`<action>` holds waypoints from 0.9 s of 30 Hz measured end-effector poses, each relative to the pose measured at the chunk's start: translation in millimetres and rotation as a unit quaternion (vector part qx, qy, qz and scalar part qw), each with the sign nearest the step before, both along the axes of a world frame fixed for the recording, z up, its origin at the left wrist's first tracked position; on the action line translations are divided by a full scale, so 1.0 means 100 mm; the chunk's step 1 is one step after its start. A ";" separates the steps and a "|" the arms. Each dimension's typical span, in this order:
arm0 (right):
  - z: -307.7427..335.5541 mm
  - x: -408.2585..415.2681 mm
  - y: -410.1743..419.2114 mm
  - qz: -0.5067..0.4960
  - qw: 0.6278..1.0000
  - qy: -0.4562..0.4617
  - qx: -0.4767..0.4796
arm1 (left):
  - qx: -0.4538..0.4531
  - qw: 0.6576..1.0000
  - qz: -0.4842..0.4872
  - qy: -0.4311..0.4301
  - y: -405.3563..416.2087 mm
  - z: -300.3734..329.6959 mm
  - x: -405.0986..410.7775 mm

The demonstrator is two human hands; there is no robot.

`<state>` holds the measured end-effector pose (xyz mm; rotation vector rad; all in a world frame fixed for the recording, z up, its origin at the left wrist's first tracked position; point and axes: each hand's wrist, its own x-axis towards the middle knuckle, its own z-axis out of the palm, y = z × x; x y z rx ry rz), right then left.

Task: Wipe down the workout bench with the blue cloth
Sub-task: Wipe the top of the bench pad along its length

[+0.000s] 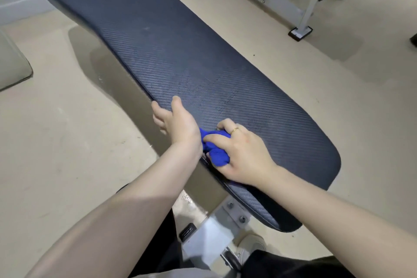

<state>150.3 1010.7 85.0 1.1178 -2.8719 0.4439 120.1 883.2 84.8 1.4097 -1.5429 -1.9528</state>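
Note:
The workout bench (171, 52) is a long dark pad with a carbon-weave texture, running from the far left to the near right. Dull smudges show on its near half. My right hand (243, 153) presses a bunched blue cloth (215, 148) onto the pad near its left edge and wears a gold ring. My left hand (176, 122) grips the pad's left edge just beyond the cloth, thumb on top and fingers curled under. Most of the cloth is hidden under my right palm.
The bench's white metal frame (209, 239) with bolts sits below the pad's near end. A white exercise machine frame (300, 13) stands on the beige floor at the far right. A grey cushion (11, 67) lies at the left edge. My shoe (250, 246) is beside the frame.

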 end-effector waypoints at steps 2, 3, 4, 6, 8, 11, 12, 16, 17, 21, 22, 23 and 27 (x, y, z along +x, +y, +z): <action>-0.03 -0.15 0.11 -0.006 0.999 0.025 0.019 | 0.057 0.997 -0.011 0.054 -0.09 -0.03 0.04; -0.04 -0.26 0.16 -0.061 0.997 0.039 0.016 | 0.079 0.994 -0.021 0.071 -0.12 -0.05 0.08; -0.05 -0.37 0.22 -0.140 0.989 0.036 0.012 | 0.088 0.993 -0.034 0.070 -0.12 -0.08 0.14; -0.07 -0.49 0.27 -0.267 0.963 0.024 0.006 | 0.082 0.994 -0.060 0.032 -0.06 -0.11 0.28; -0.04 -0.41 0.20 -0.281 0.960 0.016 0.008 | 0.102 0.992 -0.080 0.005 0.06 -0.14 0.39; 0.04 0.04 0.06 -0.158 0.987 -0.016 0.007 | 0.154 0.985 -0.073 0.012 0.17 -0.23 0.41; 0.04 0.22 0.05 -0.097 0.995 -0.014 0.006 | 0.158 0.985 -0.067 0.021 0.19 -0.26 0.39; -0.04 0.28 0.29 -0.039 0.999 -0.009 -0.018 | 0.143 0.987 -0.069 0.030 0.22 -0.31 0.34; -0.07 0.16 0.36 -0.090 0.996 0.004 -0.028 | 0.141 0.987 -0.075 0.023 0.21 -0.31 0.34; -0.02 -0.13 0.53 -0.378 0.926 -0.001 -0.009 | 0.118 0.987 -0.112 0.004 0.20 -0.28 0.38; 0.00 -0.06 0.48 -0.375 0.927 -0.003 0.015 | 0.114 0.986 -0.118 -0.006 0.20 -0.27 0.38; 0.03 0.07 0.39 -0.345 0.938 -0.007 0.028 | 0.112 0.986 -0.120 -0.017 0.19 -0.26 0.38; -0.01 0.69 0.31 -0.083 0.995 -0.043 0.020 | 0.087 0.989 -0.117 -0.027 0.20 -0.17 0.40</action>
